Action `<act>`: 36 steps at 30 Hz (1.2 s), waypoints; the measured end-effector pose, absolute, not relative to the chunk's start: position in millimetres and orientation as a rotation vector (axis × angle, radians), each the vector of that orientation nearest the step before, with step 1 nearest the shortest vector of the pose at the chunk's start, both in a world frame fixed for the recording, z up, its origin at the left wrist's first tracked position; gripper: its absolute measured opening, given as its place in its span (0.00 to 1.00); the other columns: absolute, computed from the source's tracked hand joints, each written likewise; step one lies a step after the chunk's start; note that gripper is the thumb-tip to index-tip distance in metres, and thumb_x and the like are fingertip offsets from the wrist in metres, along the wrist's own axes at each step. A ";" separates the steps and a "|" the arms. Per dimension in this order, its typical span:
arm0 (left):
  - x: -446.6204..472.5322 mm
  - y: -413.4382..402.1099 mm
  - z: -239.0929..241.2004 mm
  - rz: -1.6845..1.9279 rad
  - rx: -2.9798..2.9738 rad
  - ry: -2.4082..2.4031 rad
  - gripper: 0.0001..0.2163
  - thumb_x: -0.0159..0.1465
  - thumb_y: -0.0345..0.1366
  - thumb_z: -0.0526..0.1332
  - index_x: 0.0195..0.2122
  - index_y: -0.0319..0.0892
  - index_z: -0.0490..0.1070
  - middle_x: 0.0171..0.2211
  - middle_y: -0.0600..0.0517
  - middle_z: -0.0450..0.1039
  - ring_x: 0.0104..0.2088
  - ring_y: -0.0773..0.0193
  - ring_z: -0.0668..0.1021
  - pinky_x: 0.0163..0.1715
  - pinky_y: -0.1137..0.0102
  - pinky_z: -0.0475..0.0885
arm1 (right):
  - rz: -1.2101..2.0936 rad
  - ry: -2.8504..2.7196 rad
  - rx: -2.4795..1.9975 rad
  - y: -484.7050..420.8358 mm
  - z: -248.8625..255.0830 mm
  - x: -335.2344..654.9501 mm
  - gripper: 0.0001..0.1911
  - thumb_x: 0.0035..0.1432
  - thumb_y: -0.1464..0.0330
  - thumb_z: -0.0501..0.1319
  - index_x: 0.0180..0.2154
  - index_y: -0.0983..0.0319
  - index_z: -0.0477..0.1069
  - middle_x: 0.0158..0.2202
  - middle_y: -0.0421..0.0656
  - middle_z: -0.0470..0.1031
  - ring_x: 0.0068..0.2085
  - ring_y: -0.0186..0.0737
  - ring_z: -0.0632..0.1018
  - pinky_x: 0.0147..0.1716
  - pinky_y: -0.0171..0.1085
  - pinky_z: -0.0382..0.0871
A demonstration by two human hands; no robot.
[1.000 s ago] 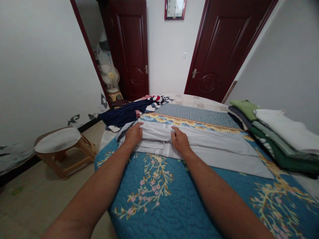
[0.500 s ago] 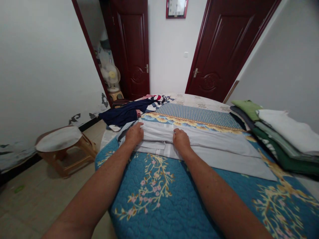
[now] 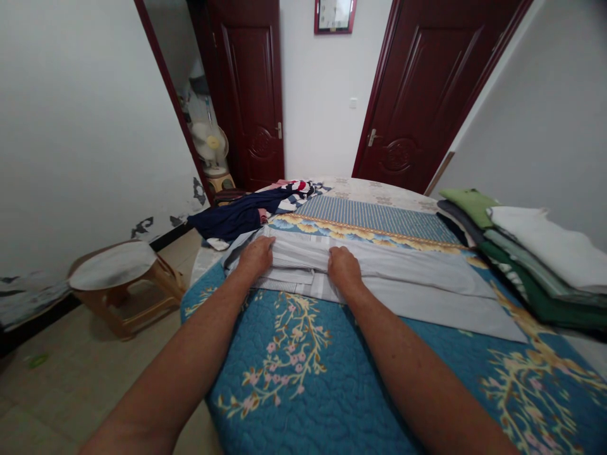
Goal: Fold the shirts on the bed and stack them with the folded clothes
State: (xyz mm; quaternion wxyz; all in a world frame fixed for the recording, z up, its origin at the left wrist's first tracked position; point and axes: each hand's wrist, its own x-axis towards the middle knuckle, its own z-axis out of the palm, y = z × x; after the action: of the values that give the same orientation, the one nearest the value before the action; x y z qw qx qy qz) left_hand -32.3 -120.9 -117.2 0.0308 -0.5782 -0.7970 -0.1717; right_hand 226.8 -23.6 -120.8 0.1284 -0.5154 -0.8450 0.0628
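A light grey garment (image 3: 417, 268) with striped parts lies lengthwise across the blue floral quilt (image 3: 379, 385), folded into a long strip. Near its left end, my left hand (image 3: 257, 256) has its fingers closed on the upper layer of cloth. My right hand (image 3: 344, 268) pinches the same layer around the strip's left-middle part. Between the hands the cloth is slightly gathered, with a striped lower layer showing beneath. The fingertips of both hands are partly hidden in the fabric.
Rumpled dark blue clothes (image 3: 232, 215) lie at the table's far left. A stack of folded clothes (image 3: 545, 253) stands on the right. Left of the table is a brown plastic stool (image 3: 121, 272) with a pale seat cover. Two dark red doors (image 3: 251, 82) and a fan (image 3: 211, 142) are behind.
Almost nothing differs. Both hands keep their hold on the grey garment, with only a very slight shift of the right hand and of the view.
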 end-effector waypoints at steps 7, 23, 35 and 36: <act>-7.7 -127.7 -99.0 -0.549 -1.628 -2.336 0.23 0.71 0.30 0.55 0.67 0.39 0.72 0.68 0.38 0.70 0.59 0.49 0.81 0.57 0.60 0.78 | 0.239 -2.318 -1.462 -21.5 -126.3 229.4 0.18 0.75 0.70 0.52 0.56 0.61 0.78 0.53 0.52 0.79 0.51 0.48 0.81 0.51 0.42 0.73; 59.7 -81.8 -138.2 -0.189 -1.988 -2.348 0.35 0.78 0.55 0.46 0.79 0.39 0.55 0.79 0.38 0.54 0.79 0.41 0.56 0.75 0.38 0.51 | 0.258 -2.623 -1.209 -38.7 -138.8 235.1 0.40 0.78 0.51 0.46 0.77 0.71 0.55 0.80 0.57 0.51 0.79 0.60 0.54 0.77 0.60 0.43; 57.5 -84.1 -124.4 -0.164 -1.772 -2.618 0.43 0.73 0.67 0.39 0.80 0.45 0.54 0.81 0.41 0.48 0.80 0.33 0.50 0.72 0.25 0.40 | 0.300 -2.566 -1.561 -20.9 -137.5 254.0 0.43 0.77 0.48 0.40 0.80 0.69 0.49 0.82 0.54 0.45 0.81 0.59 0.46 0.77 0.63 0.36; 55.5 -84.9 -123.7 -0.163 -1.753 -2.637 0.43 0.73 0.67 0.39 0.81 0.45 0.54 0.81 0.42 0.47 0.80 0.34 0.50 0.72 0.24 0.40 | 0.295 -2.564 -1.577 -18.4 -137.9 258.9 0.44 0.77 0.47 0.40 0.80 0.69 0.49 0.82 0.54 0.44 0.81 0.59 0.46 0.77 0.63 0.36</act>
State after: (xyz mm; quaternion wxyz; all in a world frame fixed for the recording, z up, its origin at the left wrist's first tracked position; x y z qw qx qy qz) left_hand 55.5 -84.9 -123.7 -0.0147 -0.5528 -0.8316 -0.0514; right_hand 258.9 -18.4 -137.9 0.0585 -0.5206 -0.8462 0.0972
